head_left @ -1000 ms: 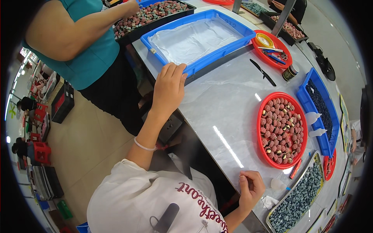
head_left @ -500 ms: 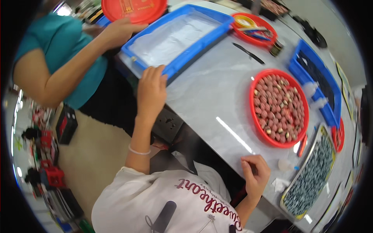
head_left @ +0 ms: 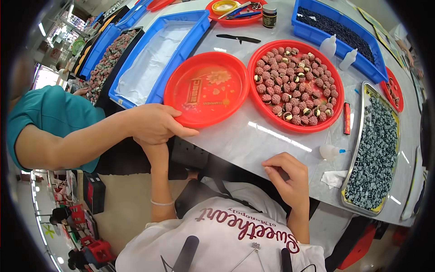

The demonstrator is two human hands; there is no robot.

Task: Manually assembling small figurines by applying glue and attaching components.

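At table (head_left: 235, 145) edge: co-worker's hand (head_left: 154, 123) holds empty red tray (head_left: 206, 88); nut tray (head_left: 295, 84) full. Left hand (head_left: 152, 148) grip hidden, cannot tell; right hand (head_left: 287, 177) curled closed, empty.

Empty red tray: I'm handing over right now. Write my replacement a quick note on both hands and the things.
Left hand: hidden behind a co-worker's hand; only the forearm shows.
Right hand: curled at the edge of the grey table, nothing visible in it.
Things: the empty round red plastic tray lies on the table, with the co-worker gripping its near rim. Beside it is a second red tray full of pinkish-brown round pieces.
Done: both trays are side by side.
Left: the empty tray holds no pieces.
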